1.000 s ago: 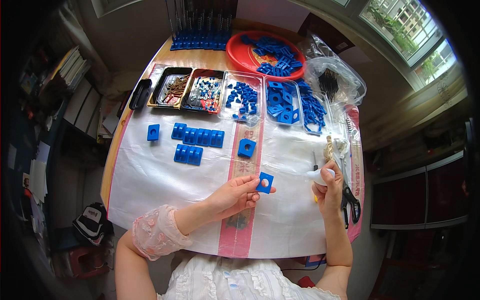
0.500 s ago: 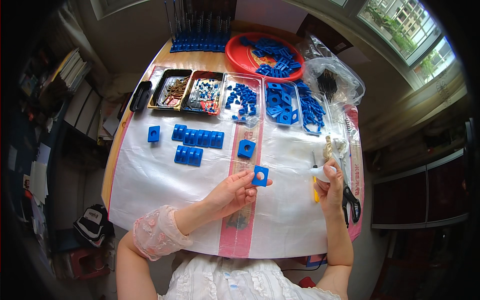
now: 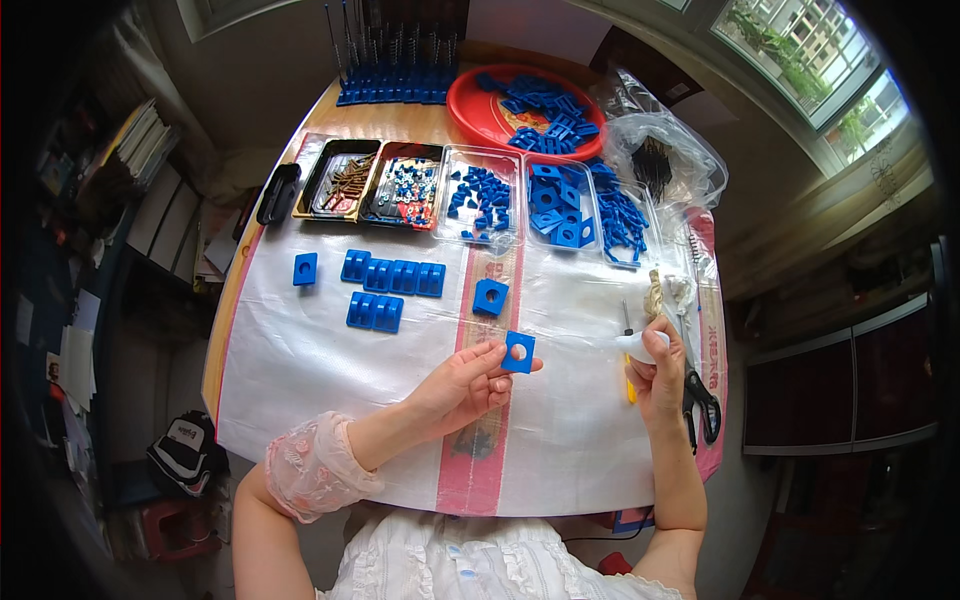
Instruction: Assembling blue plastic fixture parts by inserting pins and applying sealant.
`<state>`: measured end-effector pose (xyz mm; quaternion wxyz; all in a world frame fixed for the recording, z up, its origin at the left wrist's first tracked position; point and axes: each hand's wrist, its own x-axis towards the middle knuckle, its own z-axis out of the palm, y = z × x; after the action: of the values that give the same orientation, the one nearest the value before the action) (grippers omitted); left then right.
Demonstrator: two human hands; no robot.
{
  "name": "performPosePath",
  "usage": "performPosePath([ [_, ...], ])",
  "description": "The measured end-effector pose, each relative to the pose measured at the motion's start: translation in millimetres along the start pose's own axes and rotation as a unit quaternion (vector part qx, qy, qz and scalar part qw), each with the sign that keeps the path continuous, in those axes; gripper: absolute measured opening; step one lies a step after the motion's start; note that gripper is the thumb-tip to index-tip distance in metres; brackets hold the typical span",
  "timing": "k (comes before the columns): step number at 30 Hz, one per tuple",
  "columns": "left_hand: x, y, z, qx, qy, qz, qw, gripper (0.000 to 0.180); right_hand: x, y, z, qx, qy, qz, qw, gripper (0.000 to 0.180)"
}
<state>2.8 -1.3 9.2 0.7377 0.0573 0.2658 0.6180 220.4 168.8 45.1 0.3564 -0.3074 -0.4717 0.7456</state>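
Pinching small square blue plastic block with round hole (image 3: 518, 352) in left hand (image 3: 462, 385) fingertips, hole upward, above white sheet | right hand (image 3: 655, 375) fingers curled round yellow-handled screwdriver (image 3: 630, 350), tip up, ready

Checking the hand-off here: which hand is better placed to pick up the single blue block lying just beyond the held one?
Left, probably. The left hand holds the blue square piece just short of the lone blue block. The right hand is farther to the side, gripping a white-handled tool.
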Motion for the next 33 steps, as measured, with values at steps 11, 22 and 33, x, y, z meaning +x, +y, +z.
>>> performPosePath([
  [11, -1.7, 1.5, 2.5, 0.013, 0.001, -0.004, 1.000, 0.020, 0.2, 0.8, -0.7, -0.007, 0.001, 0.000, 1.000, 0.022],
  [22, -2.1, 1.8, 3.9, 0.014, 0.000, -0.007, 1.000, 0.020, -0.3, -1.4, 0.9, -0.012, -0.001, -0.004, 1.000, 0.021],
  [33, -2.4, 2.0, 3.9, 0.022, -0.001, -0.007, 1.000, 0.021, -0.4, -1.7, 1.3, -0.011, 0.000, -0.006, 1.000, 0.022],
])
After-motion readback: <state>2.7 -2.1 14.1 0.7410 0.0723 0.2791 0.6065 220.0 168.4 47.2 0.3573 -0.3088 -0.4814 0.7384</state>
